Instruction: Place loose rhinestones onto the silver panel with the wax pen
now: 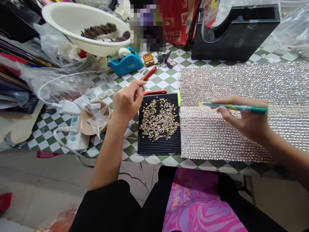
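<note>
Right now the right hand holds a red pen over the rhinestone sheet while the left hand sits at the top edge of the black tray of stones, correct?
Not quite: the pen in the right hand is green, not red, as the head view shows. It is over the rhinestone sheet, and the left hand is at the top edge of the black tray.

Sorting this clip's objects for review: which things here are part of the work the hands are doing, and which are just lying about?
In use:
- green pen, held in the right hand
- black ridged tray of loose rhinestones, left hand at its edge
- rhinestone sheet under the right hand

Lying about:
- blue tape dispenser
- black tape dispenser
- keys
- red-handled pliers
- cream basin
- tan dish
</note>
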{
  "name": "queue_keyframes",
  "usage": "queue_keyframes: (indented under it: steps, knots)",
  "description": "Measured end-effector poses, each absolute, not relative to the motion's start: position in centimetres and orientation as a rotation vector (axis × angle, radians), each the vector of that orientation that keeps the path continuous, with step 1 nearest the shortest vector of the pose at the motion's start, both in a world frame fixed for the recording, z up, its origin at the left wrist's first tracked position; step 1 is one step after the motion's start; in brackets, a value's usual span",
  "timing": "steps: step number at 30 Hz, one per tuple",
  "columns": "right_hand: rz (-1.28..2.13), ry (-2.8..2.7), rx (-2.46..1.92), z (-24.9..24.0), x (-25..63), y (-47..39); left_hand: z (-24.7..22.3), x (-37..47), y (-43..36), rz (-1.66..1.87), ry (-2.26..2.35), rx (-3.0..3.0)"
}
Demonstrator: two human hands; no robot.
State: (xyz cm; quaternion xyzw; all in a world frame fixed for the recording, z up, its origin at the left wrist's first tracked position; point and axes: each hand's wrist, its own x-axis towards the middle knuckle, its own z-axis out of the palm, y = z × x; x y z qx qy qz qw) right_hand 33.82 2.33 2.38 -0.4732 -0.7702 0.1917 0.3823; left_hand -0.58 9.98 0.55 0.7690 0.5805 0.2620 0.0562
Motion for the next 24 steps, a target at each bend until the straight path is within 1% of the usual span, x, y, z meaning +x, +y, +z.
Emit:
queue_keyframes:
  steps: [3,6,10,14,21,24]
  knots:
    - [0.518,-1.893,-1.252,2.8,34.3,2.2,0.9,-0.5,10.4,1.106,1.66,2.178]
    - [0.59,-1.779,-1.257,3.2,34.8,1.9,2.3,-0.3,10.6,1.226,1.564,2.148]
    - [0.632,-1.678,-1.241,3.4,35.7,1.6,5.1,0.1,10.4,1.196,1.465,2.263]
    - [0.55,-1.719,-1.25,2.9,36.5,1.7,6.9,0.9,10.2,1.099,1.467,2.309]
    - [0.376,-1.771,-1.256,2.2,36.9,2.6,6.1,2.9,10.2,0.956,1.503,2.328]
    - [0.378,-1.734,-1.283,1.9,37.0,2.5,5.3,3.0,10.5,0.952,1.489,2.324]
